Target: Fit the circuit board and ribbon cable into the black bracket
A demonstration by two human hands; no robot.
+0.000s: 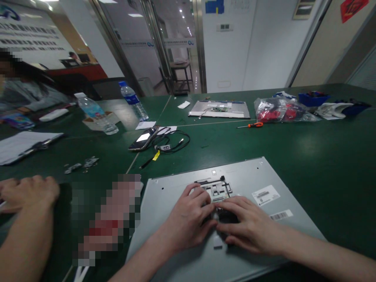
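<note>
Display panel, metal back up, flat on green table, lower centre of frame. Left hand and right hand converging over cut-out bracket mid-panel. Fingers bent, tips nearly together; cannot tell if clamped on anything.

Possible trouble: thin black cable along bracket, liable to crease or snag under a pressing finger; sheet metal perhaps flexing under heavy force. Loose metal bits, left of frame, easily scattered by a careless sweep of co-worker's hand.

Hidden: contact point beneath fingertips. Pale tab below, purpose unclear. Panel's near edge partly cut off. Pixelated item alongside, unreadable.
</note>
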